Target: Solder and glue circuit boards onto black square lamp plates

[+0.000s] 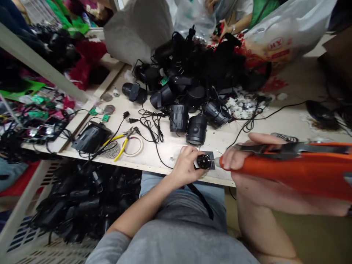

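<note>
At the front edge of the table, my left hand (187, 165) is closed around a small black housing with a round, glossy middle (204, 161). A large orange power screwdriver (291, 174) comes in from the right, held lying almost level. My right hand (238, 157) wraps around its front end, and the tip points at the right side of the housing. Whether the tip touches a screw is too small to tell. Black lamp-like cylinders (197, 129) stand just behind my left hand.
Behind lies a heap of black lamp housings and cables (198, 66). Yellow-handled pliers (123, 145) rest across a tape roll (133, 146). Small white parts (244, 104) are piled to the right. Below left stands a crate (20, 216) full of black parts. A co-worker's hand (225, 29) shows across the table.
</note>
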### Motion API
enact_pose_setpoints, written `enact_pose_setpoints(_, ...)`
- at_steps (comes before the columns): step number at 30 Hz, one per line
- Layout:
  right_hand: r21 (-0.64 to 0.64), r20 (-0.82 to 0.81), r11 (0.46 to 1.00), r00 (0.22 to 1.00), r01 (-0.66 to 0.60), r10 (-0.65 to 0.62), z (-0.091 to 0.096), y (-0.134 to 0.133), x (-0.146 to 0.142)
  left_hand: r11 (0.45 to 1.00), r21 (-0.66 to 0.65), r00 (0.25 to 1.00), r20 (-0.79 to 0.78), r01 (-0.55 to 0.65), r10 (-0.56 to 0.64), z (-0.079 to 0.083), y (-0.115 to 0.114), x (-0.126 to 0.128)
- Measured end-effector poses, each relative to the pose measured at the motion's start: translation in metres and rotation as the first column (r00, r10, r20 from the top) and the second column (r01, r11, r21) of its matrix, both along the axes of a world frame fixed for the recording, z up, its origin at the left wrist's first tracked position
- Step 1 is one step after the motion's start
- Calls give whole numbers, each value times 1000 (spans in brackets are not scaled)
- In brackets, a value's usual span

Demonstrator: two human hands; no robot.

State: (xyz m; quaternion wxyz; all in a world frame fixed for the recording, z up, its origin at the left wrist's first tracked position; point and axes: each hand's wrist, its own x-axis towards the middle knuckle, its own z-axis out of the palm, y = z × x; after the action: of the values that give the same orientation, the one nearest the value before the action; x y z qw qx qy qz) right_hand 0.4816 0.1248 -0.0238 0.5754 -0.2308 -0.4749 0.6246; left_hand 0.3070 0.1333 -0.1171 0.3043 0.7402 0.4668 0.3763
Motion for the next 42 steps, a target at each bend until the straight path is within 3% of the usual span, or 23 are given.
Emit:
enact_pose_setpoints(2, 107, -29, 991, 996, 83, -80, 3, 3, -10, 999, -45, 1000, -23, -13, 12, 3, 1, 2)
enact_pose_setpoints(5, 112, -18, 980, 986, 164, -164, 7, 6, -15, 998, -70, 999, -32, 3, -5, 7, 3, 2)
enact_pose_setpoints(11, 166, -11, 985, 999, 39, -38, 7, 10, -8, 996, -92, 998, -53, 16, -21, 7, 6, 2)
enact_pose_setpoints(15, 142, 68, 985, 992, 93, -103, 10, 9, -9, 995, -96, 999, -43, 10, -14, 6, 7, 2)
enact_pose_setpoints(20, 214, 66, 969, 988, 125, -142, 7, 9, -13, 996, -80, 999, -38, 27, -30, 4, 11, -1)
enact_pose_setpoints(27, 177, 66, 981, 994, 78, -91, 5, 10, -15, 995, -92, 998, -35, 50, -54, 6, 16, -4)
enact_pose_setpoints(32, 167, 97, 972, 979, 163, -181, 9, 3, -24, 992, -107, 997, -25, 73, -76, 8, 18, -5)
enact_pose_setpoints(36, 135, 146, 984, 979, 120, -140, 13, 5, -21, 989, -122, 996, -29, 79, -83, 8, 18, -5)
enact_pose_setpoints(42, 197, 133, 980, 990, 24, -51, 14, 16, -8, 990, -103, 993, -56, 100, -106, 9, 16, -6)
